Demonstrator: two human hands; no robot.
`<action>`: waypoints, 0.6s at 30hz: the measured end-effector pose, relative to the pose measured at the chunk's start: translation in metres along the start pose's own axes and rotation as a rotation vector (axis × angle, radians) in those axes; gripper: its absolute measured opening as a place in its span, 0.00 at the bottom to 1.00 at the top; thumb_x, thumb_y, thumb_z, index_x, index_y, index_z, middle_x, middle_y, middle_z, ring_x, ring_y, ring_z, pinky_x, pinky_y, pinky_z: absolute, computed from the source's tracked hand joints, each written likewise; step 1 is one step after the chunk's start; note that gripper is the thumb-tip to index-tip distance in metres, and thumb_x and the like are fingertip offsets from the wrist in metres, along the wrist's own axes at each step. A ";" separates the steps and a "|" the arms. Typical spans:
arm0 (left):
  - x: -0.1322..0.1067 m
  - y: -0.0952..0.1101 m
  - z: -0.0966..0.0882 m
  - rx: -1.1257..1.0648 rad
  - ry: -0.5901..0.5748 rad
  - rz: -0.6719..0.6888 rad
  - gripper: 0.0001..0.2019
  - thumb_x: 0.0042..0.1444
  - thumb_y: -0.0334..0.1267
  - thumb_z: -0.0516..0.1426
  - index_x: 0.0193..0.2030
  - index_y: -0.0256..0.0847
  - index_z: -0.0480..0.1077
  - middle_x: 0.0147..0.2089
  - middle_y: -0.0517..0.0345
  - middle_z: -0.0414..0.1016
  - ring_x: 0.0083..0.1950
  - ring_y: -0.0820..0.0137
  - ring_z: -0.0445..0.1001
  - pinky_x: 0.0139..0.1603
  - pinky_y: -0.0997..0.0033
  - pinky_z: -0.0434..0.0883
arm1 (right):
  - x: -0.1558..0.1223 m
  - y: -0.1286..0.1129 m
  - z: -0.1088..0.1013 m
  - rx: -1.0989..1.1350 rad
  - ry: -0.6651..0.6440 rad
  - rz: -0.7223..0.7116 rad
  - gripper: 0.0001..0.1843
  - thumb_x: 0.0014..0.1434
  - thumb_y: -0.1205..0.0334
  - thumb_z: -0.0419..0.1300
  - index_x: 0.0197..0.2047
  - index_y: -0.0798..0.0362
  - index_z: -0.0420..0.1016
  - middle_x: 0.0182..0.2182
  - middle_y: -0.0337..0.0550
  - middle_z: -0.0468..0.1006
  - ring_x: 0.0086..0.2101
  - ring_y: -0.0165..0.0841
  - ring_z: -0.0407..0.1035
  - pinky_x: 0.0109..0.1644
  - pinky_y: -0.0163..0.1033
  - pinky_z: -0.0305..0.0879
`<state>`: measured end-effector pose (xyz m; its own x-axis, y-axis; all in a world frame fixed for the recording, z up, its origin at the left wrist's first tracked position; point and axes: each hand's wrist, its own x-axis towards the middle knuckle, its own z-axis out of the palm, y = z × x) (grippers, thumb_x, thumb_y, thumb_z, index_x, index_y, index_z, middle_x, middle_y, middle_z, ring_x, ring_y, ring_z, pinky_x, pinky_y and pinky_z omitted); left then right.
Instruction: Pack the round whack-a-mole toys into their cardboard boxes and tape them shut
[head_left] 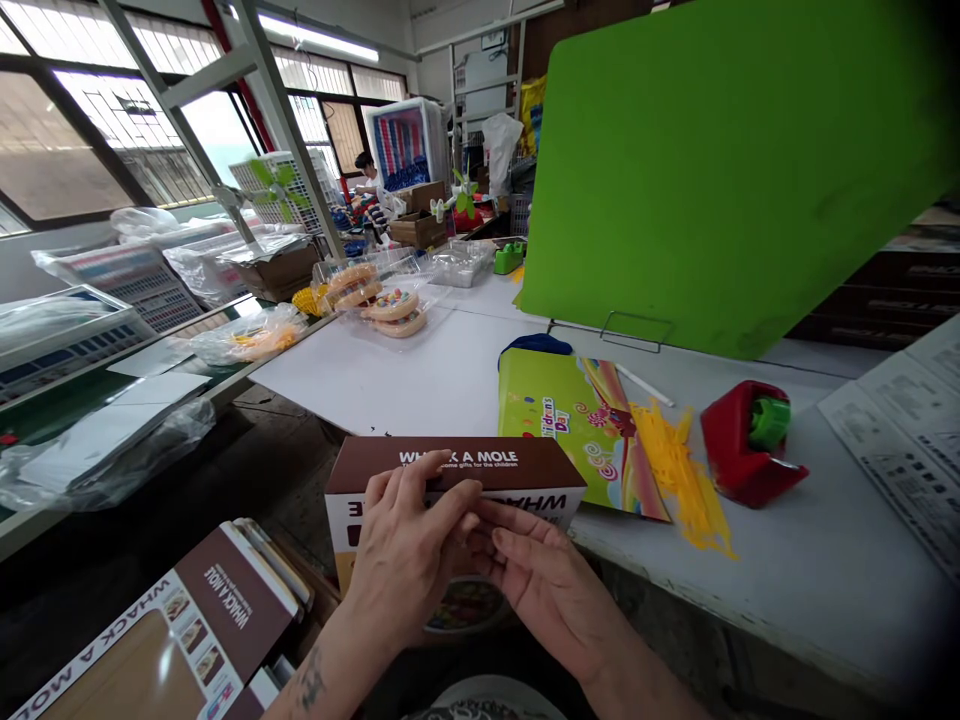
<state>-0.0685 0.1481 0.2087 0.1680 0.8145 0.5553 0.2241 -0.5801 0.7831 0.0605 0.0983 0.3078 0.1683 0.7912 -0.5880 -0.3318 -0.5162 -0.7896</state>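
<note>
A brown box (457, 452) lettered "WHACK A MOLE" stands in front of me at the table's near edge. My left hand (409, 535) rests on it, fingers spread over the top and its front edge, partly covering the lettering. Beside it, my right hand (536, 570) is at the box's front face, fingertips drawn together close to the left thumb. Whatever may be pinched there is too small or hidden to make out. A green "Children's Day" printed sheet (559, 420) lies just behind the box, with yellow strips (686, 480) by its right side.
A red tape dispenser (750, 440) sits to the right on the white table (337, 375), near a large green board (697, 170). Cookie-like pieces in clear packs (394, 312) lie farther back. More brown boxes (217, 600) are at lower left.
</note>
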 end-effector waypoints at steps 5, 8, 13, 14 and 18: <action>0.001 0.002 0.004 0.020 0.033 -0.055 0.11 0.68 0.35 0.53 0.51 0.46 0.75 0.55 0.49 0.72 0.50 0.60 0.70 0.50 0.57 0.59 | 0.001 0.005 -0.004 -0.009 -0.002 -0.017 0.20 0.51 0.64 0.72 0.49 0.56 0.82 0.44 0.47 0.83 0.43 0.30 0.75 0.51 0.35 0.69; 0.001 0.003 0.007 0.017 0.089 -0.083 0.09 0.66 0.35 0.56 0.48 0.47 0.77 0.50 0.53 0.76 0.46 0.62 0.71 0.47 0.58 0.59 | 0.001 0.008 -0.005 -0.017 -0.017 -0.018 0.20 0.52 0.63 0.72 0.49 0.54 0.83 0.46 0.48 0.83 0.43 0.31 0.75 0.52 0.37 0.68; 0.003 -0.006 0.011 0.166 0.183 -0.043 0.08 0.63 0.35 0.60 0.48 0.45 0.78 0.43 0.55 0.79 0.41 0.63 0.69 0.43 0.60 0.59 | -0.006 0.007 -0.008 -0.177 0.057 0.020 0.20 0.50 0.56 0.73 0.47 0.53 0.84 0.44 0.48 0.83 0.41 0.34 0.76 0.51 0.40 0.69; 0.003 -0.010 0.010 0.205 0.179 -0.032 0.09 0.63 0.36 0.61 0.49 0.45 0.78 0.43 0.54 0.78 0.41 0.63 0.69 0.43 0.60 0.59 | -0.008 0.005 -0.012 -0.225 0.091 0.020 0.20 0.49 0.55 0.74 0.45 0.52 0.84 0.42 0.48 0.84 0.39 0.34 0.76 0.48 0.39 0.70; -0.004 -0.029 0.006 0.294 0.107 -0.021 0.14 0.63 0.40 0.60 0.55 0.42 0.75 0.45 0.50 0.77 0.43 0.60 0.69 0.45 0.58 0.62 | -0.003 -0.007 -0.041 -0.379 0.288 -0.199 0.18 0.49 0.49 0.74 0.39 0.50 0.82 0.33 0.43 0.82 0.31 0.29 0.72 0.40 0.36 0.68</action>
<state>-0.0701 0.1619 0.1826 0.0618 0.8135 0.5782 0.4972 -0.5274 0.6889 0.1000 0.0866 0.3079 0.4607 0.7912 -0.4022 0.0833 -0.4897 -0.8679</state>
